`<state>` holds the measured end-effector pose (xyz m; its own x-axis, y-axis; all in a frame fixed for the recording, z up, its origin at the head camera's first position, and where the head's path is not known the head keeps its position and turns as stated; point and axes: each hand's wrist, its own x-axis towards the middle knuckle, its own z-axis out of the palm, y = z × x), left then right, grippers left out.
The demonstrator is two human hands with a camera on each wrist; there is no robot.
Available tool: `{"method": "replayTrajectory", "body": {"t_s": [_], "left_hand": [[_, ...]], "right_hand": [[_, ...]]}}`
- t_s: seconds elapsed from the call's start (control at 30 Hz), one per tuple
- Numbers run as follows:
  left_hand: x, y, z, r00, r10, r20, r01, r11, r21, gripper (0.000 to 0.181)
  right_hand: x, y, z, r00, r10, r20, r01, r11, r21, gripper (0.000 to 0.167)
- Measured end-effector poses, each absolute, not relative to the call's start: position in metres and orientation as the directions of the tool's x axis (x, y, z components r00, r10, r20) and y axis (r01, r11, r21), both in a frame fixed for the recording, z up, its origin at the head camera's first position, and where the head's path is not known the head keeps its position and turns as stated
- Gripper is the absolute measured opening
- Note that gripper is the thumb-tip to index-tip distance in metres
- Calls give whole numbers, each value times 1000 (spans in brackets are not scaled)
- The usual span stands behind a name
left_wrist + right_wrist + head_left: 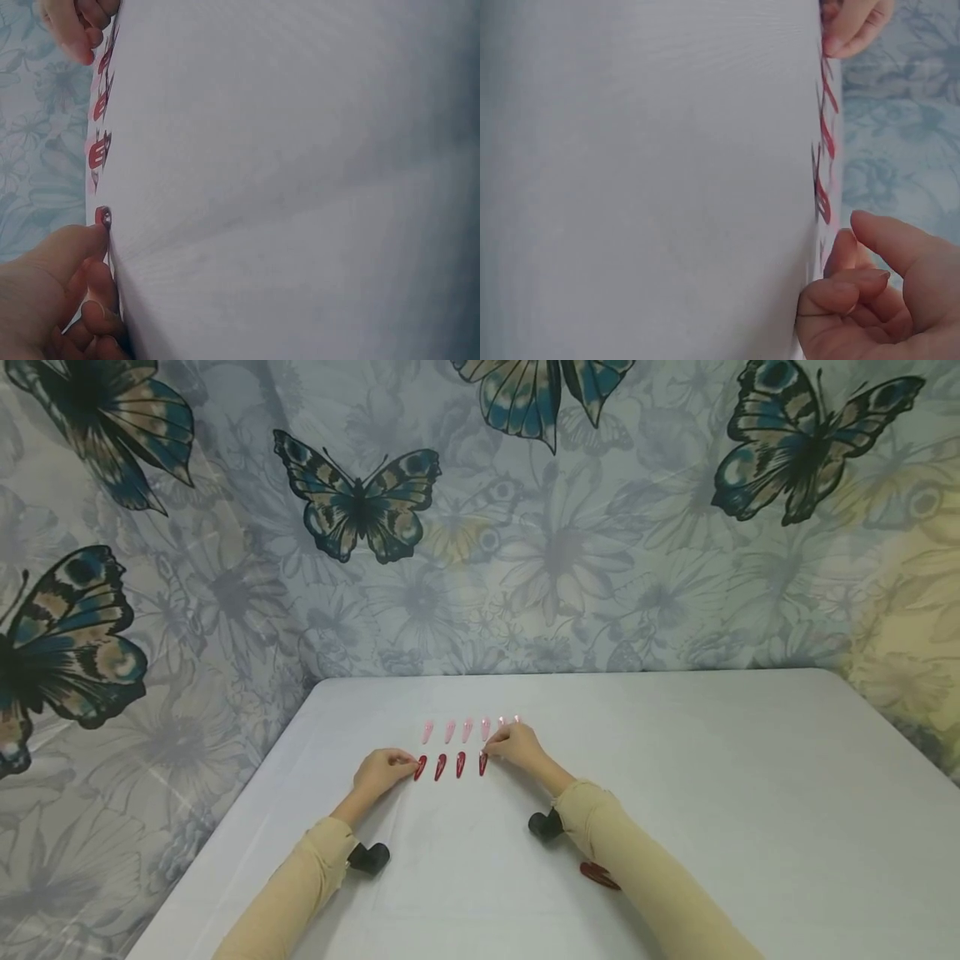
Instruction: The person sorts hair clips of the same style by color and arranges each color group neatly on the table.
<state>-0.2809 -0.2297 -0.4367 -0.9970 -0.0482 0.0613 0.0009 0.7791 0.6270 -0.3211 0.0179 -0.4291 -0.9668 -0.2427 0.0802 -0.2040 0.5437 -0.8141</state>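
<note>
Several red hair clips (440,767) lie in a row on the white table, below a row of pink hair clips (450,732). At the row's left end, my left hand (384,772) pinches the leftmost red clip (103,217) between thumb and finger. My right hand (517,746) is at the other end, its fingertips at the top of the rightmost red clip (483,764). In the right wrist view, the curled fingers of that hand (877,292) hide this clip. The right hand also covers part of the pink row's right end.
More dark red clips (599,875) lie beside my right forearm, partly covered by the sleeve (637,860). A white cloth covers the table (750,777). Behind and to the left hangs a butterfly-and-flower patterned backdrop (570,593).
</note>
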Motion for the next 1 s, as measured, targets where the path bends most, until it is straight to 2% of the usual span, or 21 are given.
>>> {"method": "replayTrajectory", "body": {"t_s": [0.23, 0.37, 0.6, 1.0], "left_hand": [[-279, -229, -437, -997, -52, 64, 1, 768, 640, 15], [-280, -228, -438, -997, -54, 58, -5, 775, 632, 15], [-282, -228, -438, -996, -66, 58, -15, 773, 634, 15], [-281, -228, -439, -996, -63, 60, -12, 780, 626, 16]], "right_hand": [[-316, 24, -423, -982, -186, 12, -92, 430, -898, 9], [-312, 29, -412, -980, -196, -21, -54, 368, -928, 9], [-298, 51, -390, -962, -273, 4, -88, 299, -950, 15], [-265, 81, -382, -927, -373, 29, -125, 236, -964, 17]]}}
